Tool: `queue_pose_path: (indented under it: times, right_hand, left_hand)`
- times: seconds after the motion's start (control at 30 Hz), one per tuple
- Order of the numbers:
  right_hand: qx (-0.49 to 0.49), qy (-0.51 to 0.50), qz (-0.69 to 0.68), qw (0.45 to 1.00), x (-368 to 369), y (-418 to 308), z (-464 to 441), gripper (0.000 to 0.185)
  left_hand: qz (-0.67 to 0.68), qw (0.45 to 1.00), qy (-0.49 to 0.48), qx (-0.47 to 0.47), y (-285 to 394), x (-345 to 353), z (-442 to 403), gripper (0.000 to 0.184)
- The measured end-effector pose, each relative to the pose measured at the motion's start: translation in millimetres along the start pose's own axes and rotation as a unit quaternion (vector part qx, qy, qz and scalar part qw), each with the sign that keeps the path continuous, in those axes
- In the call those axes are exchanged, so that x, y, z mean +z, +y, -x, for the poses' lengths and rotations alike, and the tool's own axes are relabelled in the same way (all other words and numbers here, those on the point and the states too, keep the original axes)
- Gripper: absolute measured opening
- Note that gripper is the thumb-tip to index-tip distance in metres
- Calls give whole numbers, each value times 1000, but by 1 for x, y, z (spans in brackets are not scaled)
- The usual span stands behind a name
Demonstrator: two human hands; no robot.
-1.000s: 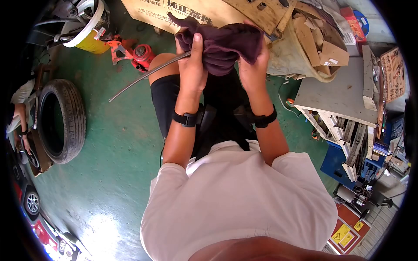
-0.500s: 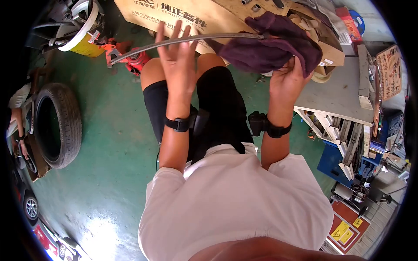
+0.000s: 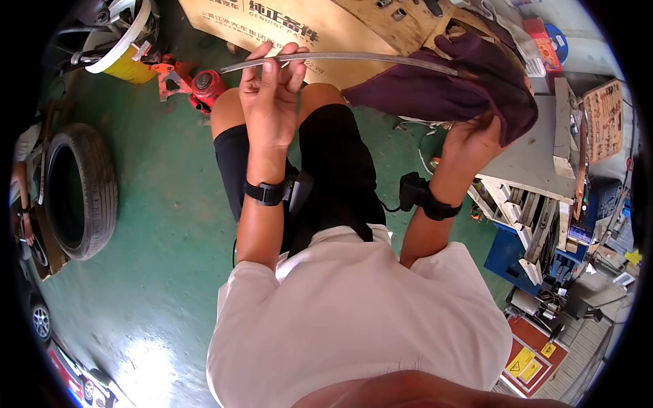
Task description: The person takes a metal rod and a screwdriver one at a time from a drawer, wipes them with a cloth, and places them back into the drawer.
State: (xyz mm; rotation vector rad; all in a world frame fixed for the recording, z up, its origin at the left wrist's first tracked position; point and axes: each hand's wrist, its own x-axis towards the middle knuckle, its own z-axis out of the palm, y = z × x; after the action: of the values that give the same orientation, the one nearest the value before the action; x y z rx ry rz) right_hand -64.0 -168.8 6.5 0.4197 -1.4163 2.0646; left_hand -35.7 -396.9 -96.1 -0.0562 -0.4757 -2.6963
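Note:
My left hand (image 3: 271, 98) pinches a long, thin, slightly curved metal bar (image 3: 354, 57) between thumb and fingers, near the bar's left end. The bar reaches across to the right, where its far end meets a dark purple cloth (image 3: 415, 85). My right hand (image 3: 476, 139) grips this bunched cloth from below, its fingers mostly hidden in the folds. Whether the cloth wraps fully round the bar's end cannot be seen. A large printed cardboard box (image 3: 286, 34) stands just beyond both hands.
Left of my knees are a red jack (image 3: 206, 87) and a white-and-yellow bucket (image 3: 129, 58) holding parts. A tire (image 3: 81, 190) stands on the green floor, with another person's arm (image 3: 25, 204) beyond it. A grey workbench (image 3: 527, 160) is at right.
The bar has slid rightward through my left hand, whose spread fingers have closed on it. My right hand and the cloth have moved right and slightly down.

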Motion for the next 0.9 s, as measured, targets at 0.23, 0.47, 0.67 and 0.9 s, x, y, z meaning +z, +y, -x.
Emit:
queue_pose_path:
  times: [0.23,0.47,0.67,0.9]
  right_hand:
    - [-4,-59,-27,998,15,11,12,50]
    - [-16,-77,19,997,5,12,15,55]
    - [-22,-28,30,999,10,5,11,53]
    - [-38,-99,26,994,18,7,19,53]
  left_hand:
    - [-4,1000,30,3,-6,-5,1,16]
    - [-41,998,8,36,4,-8,1,21]
    - [-54,998,-30,3,2,-8,5,21]
    - [-36,999,34,16,-2,-8,1,18]
